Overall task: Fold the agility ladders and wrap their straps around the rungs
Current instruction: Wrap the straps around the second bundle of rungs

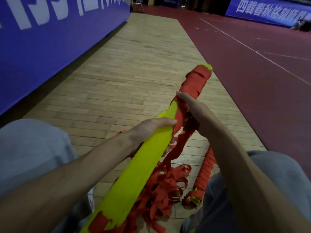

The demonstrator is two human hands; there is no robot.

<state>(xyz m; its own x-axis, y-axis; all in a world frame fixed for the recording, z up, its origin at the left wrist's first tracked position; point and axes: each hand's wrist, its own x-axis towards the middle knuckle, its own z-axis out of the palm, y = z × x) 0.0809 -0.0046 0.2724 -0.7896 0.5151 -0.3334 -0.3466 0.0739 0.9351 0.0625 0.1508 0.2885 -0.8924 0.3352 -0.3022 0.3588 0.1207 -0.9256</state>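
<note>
A stack of yellow ladder rungs [134, 175] slants from the bottom left up to the middle of the view. Its far end is bound in red strap windings [196, 81]. My left hand [151, 133] grips the stack at its middle. My right hand [191, 108] holds the red strap against the rungs just below the wound part. Loose red strap [165, 185] hangs from the stack and lies piled on the floor between my knees.
A second ladder bundle [203, 175], fully wrapped in red strap, lies on the wooden floor [134, 64] by my right knee. A blue banner wall [50, 39] runs along the left. Dark red court flooring [252, 56] lies to the right.
</note>
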